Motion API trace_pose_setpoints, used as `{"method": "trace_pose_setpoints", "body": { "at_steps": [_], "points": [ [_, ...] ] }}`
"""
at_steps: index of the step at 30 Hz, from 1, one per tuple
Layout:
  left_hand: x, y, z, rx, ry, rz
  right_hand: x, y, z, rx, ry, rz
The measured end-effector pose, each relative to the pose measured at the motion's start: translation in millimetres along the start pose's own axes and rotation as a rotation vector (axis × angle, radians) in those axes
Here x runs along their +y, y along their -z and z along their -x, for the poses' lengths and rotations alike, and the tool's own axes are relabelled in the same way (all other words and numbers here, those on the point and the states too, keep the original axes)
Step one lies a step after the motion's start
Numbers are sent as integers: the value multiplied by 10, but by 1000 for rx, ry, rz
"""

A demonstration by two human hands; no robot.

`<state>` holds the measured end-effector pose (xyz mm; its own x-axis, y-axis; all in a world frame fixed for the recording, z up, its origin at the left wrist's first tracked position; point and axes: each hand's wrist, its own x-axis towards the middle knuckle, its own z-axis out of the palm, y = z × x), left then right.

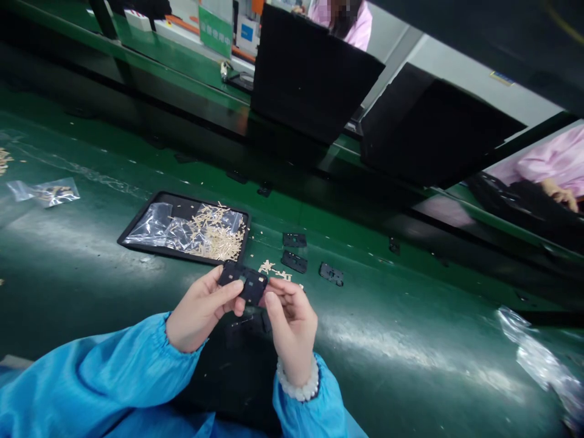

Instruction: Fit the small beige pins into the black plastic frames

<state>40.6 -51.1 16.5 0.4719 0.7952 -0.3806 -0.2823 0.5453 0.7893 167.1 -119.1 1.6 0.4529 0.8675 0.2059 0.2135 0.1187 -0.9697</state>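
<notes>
My left hand grips a flat black plastic part with its thumb across the face. That face has small rectangular recesses and a few pale spots. At the part's right end is my right hand, fingers curled around the edge and thumb close by; whether it also pinches a tiny piece is too small to tell. Just beyond lie several small beige strips. Further right are similar black parts, flat on the green table. Below my hands, another dark part is partly hidden.
A black tray holds clear plastic bags and a heap of beige strips. One clear bag lies far left, and crumpled plastic film lies right. Black panels stand at the back. Behind them are people in pink sleeves.
</notes>
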Motion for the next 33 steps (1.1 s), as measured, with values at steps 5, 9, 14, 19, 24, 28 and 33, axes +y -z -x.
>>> {"method": "trace_pose_setpoints", "body": {
  "at_steps": [5,9,14,19,24,28,33],
  "points": [
    [33,39,-164,-55,-71,-272,-18,226,-343,-88,-141,-2],
    [82,13,-275,-69,-127,-318,-66,381,-580,-56,-152,17],
    [32,-41,-347,-53,-227,-277,-67,300,-518,-91,-176,-58],
    [51,-84,-361,120,-323,-391,-42,225,-433,-121,-244,-144],
    [135,-115,-252,42,-289,-426,31,197,-410,-10,-111,26],
    [155,-97,-187,82,-320,-429,20,200,-363,8,133,326],
    [166,-53,-174,89,-335,-465,-60,212,-347,-61,238,447]
  ]
}}
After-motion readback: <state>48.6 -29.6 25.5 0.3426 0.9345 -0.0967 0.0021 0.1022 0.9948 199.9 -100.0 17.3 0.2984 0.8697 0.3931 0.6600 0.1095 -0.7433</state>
